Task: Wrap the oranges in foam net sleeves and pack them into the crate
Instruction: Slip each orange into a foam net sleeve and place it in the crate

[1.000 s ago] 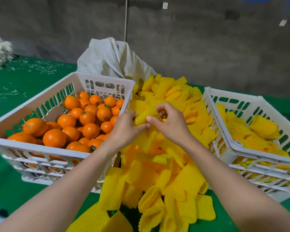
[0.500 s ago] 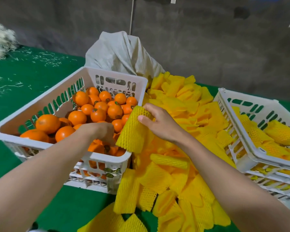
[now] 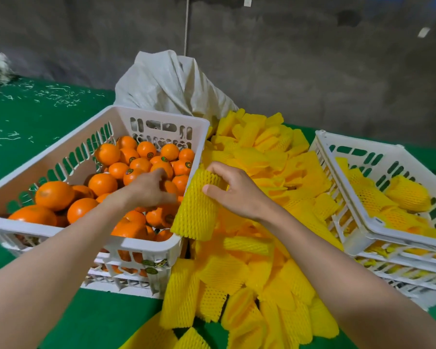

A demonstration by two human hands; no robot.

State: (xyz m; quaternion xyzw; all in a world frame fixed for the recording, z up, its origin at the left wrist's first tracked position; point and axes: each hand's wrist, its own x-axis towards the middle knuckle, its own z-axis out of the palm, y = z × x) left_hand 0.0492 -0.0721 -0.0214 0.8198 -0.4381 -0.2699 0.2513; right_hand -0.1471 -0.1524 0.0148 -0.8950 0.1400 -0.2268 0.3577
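A white crate (image 3: 61, 157) on the left holds several loose oranges (image 3: 54, 195). My left hand (image 3: 149, 190) reaches into it and its fingers curl over an orange (image 3: 170, 187) near the crate's right wall. My right hand (image 3: 234, 192) pinches the top of an empty yellow foam net sleeve (image 3: 196, 210), which hangs over the crate's right corner. A pile of yellow sleeves (image 3: 259, 167) lies between the crates. The white crate on the right (image 3: 358, 222) holds wrapped oranges (image 3: 408, 195).
A grey-white sack (image 3: 171, 84) stands behind the pile against a concrete wall. The crates rest on a green cloth (image 3: 30, 127) strewn with white shreds at the left. More sleeves (image 3: 237, 311) lie at the near edge. Each crate sits stacked on another one.
My left hand let go of the sleeve and moved left into the orange crate, then onto an orange. My right hand carried the sleeve leftward to the crate's corner.
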